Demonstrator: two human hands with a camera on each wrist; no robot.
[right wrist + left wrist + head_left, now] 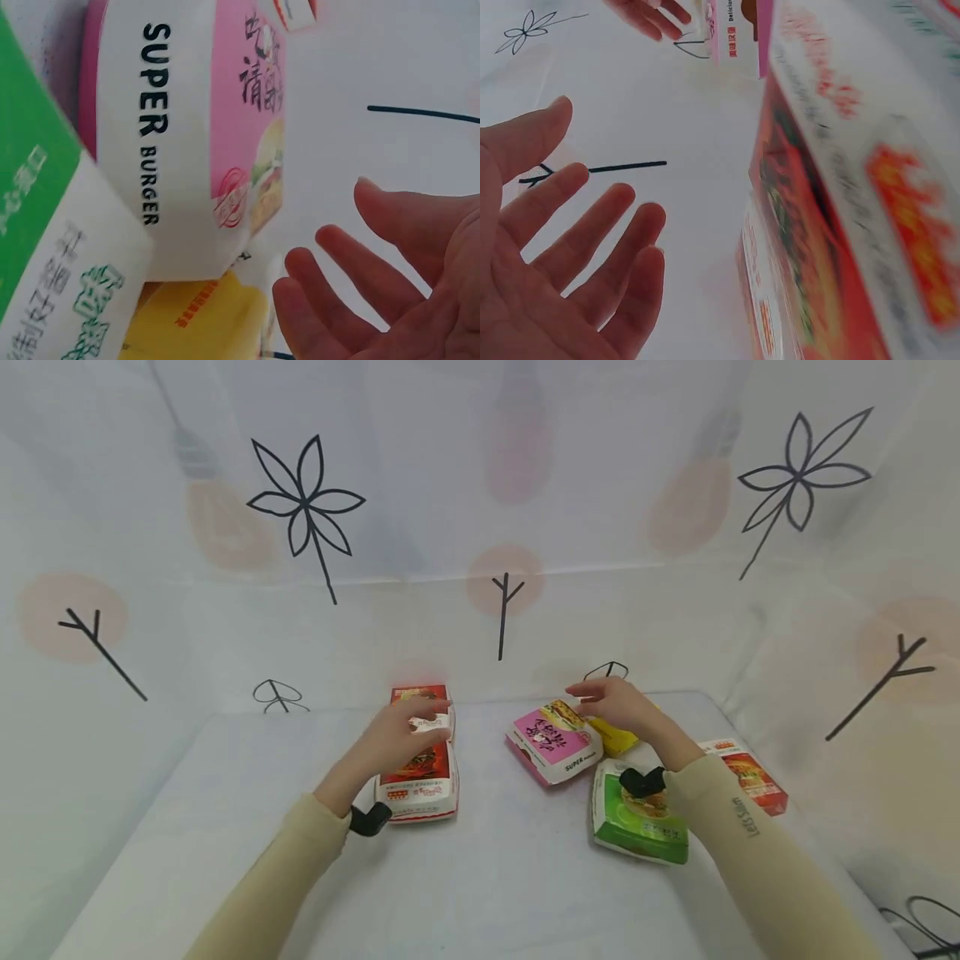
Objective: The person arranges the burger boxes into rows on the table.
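My left hand (pixel 386 747) is over two red-and-white burger boxes on the left, a near box (pixel 420 792) and a far box (pixel 405 693) behind it. Its fingers are spread and relaxed with nothing in them, as the left wrist view also shows. On the other side, my right hand (pixel 624 706) hovers just behind a pink burger box (pixel 553 745) and a yellow box (pixel 617 739), its fingers loose and holding nothing. The pink box sits tilted, overlapping the yellow one. Nearer my right wrist lies a green burger box (pixel 637 822).
Another red-and-white box (pixel 753 777) lies at the right edge, partly behind my right sleeve. A white cloth covers the table (pixel 480 885), and printed white curtains (pixel 420 627) close off the back and sides.
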